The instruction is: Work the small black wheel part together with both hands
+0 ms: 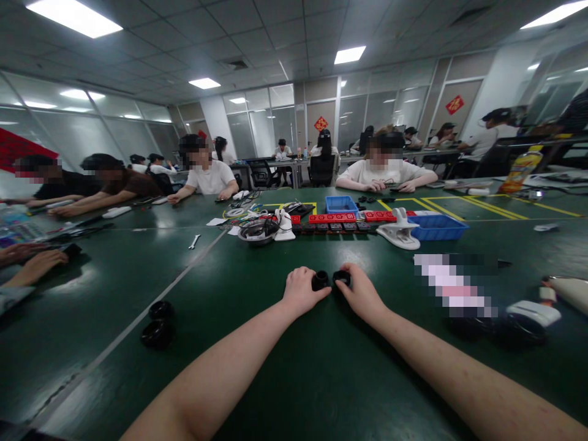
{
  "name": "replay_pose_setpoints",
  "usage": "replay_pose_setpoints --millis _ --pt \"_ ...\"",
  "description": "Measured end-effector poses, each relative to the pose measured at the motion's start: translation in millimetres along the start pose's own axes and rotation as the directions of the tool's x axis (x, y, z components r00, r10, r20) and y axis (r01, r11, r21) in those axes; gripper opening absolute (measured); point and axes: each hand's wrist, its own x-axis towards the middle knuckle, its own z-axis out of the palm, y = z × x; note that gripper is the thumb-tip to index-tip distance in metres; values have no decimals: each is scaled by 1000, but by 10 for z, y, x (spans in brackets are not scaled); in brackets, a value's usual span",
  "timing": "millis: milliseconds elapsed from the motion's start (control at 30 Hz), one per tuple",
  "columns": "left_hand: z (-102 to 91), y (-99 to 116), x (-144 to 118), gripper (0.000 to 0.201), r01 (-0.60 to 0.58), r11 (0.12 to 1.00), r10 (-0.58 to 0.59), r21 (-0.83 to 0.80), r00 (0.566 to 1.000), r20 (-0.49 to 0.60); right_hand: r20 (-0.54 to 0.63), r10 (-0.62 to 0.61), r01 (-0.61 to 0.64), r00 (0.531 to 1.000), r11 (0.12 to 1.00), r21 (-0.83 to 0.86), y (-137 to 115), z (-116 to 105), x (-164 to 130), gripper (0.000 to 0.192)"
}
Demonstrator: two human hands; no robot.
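Both my forearms reach out over the dark green table point(321, 367). My left hand point(301, 291) is closed around a small black round part point(320, 280), held at its fingertips. Close beside it my right hand point(361, 293) grips a second small black ring-shaped part point(342, 277). The two parts sit a few centimetres apart, just above or on the tabletop; I cannot tell which.
Two black round parts point(157, 324) lie at my left. Ahead are a row of red and black blocks point(333, 219), two blue trays point(436, 226), a white clamp point(400, 233) and a cable bundle point(258, 231). Other people sit around the tables.
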Motion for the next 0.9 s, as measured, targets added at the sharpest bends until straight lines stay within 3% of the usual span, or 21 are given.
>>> replay_pose_setpoints --millis 100,167,267,367,467,567,733,900 --pt "3 0 -2 49 13 1000 -13 3 1000 10 84 30 -21 996 993 -116 11 19 -11 24" --pt "18 -8 -1 55 15 1000 -15 7 1000 7 66 30 -20 997 989 -147 18 16 -15 26" --pt "52 -45 17 79 19 999 -20 39 999 47 15 -29 31 999 988 -152 8 -18 -21 30" --pt "52 -122 54 101 13 995 -35 100 974 223 4 -120 119 993 975 -186 -55 -60 -30 32" --pt "-14 -226 91 106 -48 990 -12 134 911 412 31 -202 204 979 946 -253 -169 -68 -38 33" --pt "-107 -328 117 110 -91 985 4 149 867 499 103 -271 290 957 896 -336 -281 -34 -38 40" --pt "-179 -453 159 119 -52 983 -52 177 841 539 242 -307 389 920 789 -476 -348 47 -4 37" --pt "-232 -521 197 119 6 979 -119 206 835 537 244 -309 393 919 751 -531 -409 105 141 21"
